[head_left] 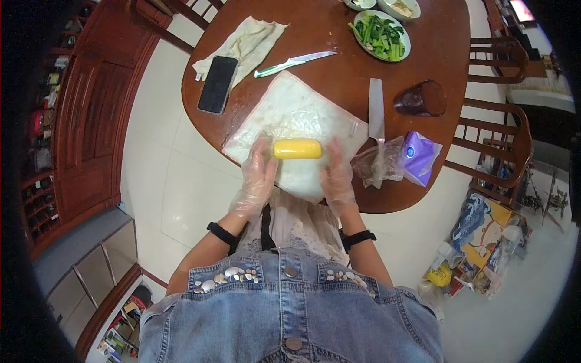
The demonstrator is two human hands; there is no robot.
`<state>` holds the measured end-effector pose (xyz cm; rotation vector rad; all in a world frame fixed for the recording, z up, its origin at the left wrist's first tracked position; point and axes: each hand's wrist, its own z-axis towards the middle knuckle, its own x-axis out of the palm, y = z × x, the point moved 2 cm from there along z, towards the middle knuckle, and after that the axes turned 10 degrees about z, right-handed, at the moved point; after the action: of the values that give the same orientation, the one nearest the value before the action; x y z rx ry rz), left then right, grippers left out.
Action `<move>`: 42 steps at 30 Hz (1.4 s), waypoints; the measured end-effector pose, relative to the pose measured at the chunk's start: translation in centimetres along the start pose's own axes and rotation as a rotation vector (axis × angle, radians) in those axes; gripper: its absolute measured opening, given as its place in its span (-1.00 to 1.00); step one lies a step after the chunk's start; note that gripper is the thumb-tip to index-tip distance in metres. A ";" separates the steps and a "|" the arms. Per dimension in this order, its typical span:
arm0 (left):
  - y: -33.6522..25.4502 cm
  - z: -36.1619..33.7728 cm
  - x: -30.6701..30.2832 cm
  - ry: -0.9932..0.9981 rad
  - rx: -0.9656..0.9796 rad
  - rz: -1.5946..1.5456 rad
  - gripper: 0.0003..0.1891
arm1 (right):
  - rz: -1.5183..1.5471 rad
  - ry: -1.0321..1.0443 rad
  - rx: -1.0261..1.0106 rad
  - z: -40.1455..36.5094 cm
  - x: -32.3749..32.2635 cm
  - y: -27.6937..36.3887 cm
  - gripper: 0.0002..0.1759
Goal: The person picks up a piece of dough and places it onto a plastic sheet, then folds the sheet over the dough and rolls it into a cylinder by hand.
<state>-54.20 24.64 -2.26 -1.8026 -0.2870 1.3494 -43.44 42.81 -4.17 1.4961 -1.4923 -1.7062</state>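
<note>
A smooth, glossy yellow roll [297, 149] lies crosswise on clear plastic wrap [302, 123], which is spread over a white cloth with a pink edge [302, 94]. My left hand [259, 172], in a clear disposable glove, is right at the roll's left end with its fingers stretched forward. On the other side, my gloved right hand [337, 175] stands a little off the right end, fingers spread and slightly blurred. Both palms face inward, with the roll between them.
Right of the cloth lie a cleaver [376, 109], a crumpled plastic bag [387, 162], a purple tissue pack [422, 158] and a dark glass [421, 98]. Beyond are a paring knife [295, 63], a phone [218, 85] on a beige cloth [257, 45] and a plate of greens [381, 36].
</note>
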 end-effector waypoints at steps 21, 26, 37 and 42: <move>2.1 3.0 -1.5 -0.052 0.193 0.306 -0.89 | -0.322 -0.026 -0.290 4.7 -0.9 -2.3 -0.86; 1.7 3.0 -0.8 -0.036 0.157 0.469 -0.83 | -0.374 -0.143 -0.351 4.6 0.2 -2.9 -0.60; -2.1 0.7 1.5 0.072 -0.144 -0.224 -0.36 | 0.290 -0.037 -0.010 1.8 3.0 1.4 -0.10; -1.4 1.0 1.7 -0.013 -0.165 -0.222 -0.36 | 0.288 -0.081 -0.039 2.0 1.9 3.2 -0.13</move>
<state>-53.99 27.09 -2.47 -1.8354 -0.6028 1.2095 -46.84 40.98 -2.42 1.1395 -1.6168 -1.6287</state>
